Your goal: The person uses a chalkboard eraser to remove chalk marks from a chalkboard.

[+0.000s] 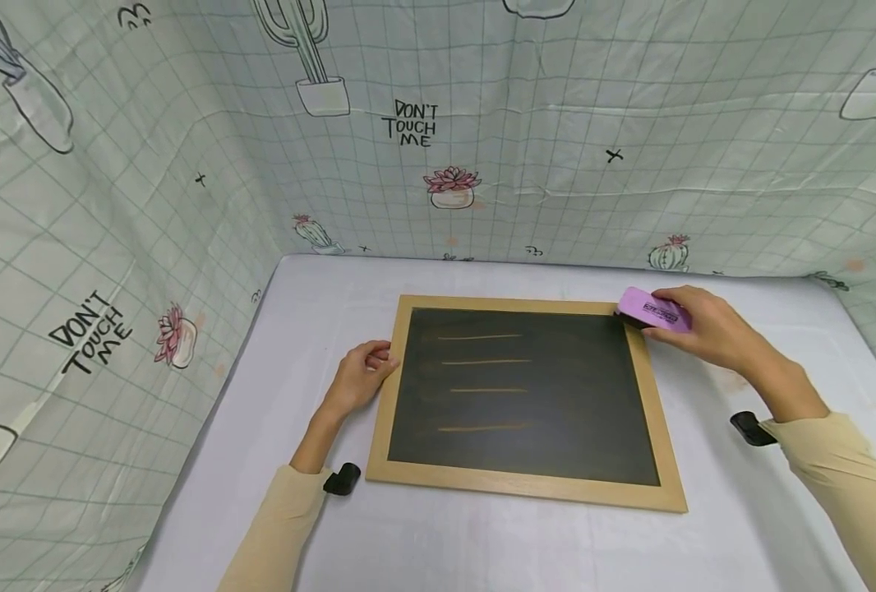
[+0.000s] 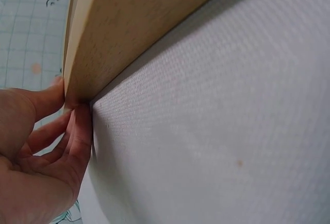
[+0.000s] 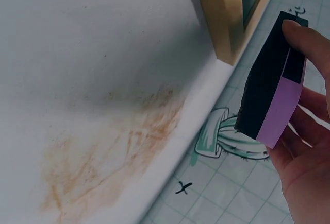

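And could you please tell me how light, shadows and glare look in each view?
Head view: no strong glare on the board, a soft shadow on the table by the right arm; left wrist: a soft shadow beside the left hand; right wrist: a broad, blurry-edged shadow near the board, little detail on the black side of the eraser.

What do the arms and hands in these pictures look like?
They're a person's: the left hand and right hand are bare, without gloves. Plain, long beige fabric sleeves cover the arms, ending short of the hands. A small, rounded black block sits by each cuff; no cables show.
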Tool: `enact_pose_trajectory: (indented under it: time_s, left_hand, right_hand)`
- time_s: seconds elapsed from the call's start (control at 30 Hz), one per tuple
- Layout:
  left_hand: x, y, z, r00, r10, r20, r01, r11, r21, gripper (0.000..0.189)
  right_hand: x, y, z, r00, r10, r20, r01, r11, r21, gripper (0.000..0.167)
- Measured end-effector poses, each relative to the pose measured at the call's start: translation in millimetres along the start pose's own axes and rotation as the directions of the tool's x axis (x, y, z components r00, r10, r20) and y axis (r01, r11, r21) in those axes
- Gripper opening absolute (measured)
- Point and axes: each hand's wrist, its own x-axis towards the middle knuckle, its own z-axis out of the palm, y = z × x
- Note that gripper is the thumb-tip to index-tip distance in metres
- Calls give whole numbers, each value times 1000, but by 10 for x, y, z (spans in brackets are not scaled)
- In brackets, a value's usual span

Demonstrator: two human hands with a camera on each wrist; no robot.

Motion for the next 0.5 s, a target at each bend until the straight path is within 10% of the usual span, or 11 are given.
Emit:
enact_pose_trajectory:
  time_s: [0.5]
  left_hand:
    - [-7,-17,1,1000,22,-10,-22,1000,-7,36]
  right_hand:
    - [210,-200,124,994,-103,21,103,994,34,57]
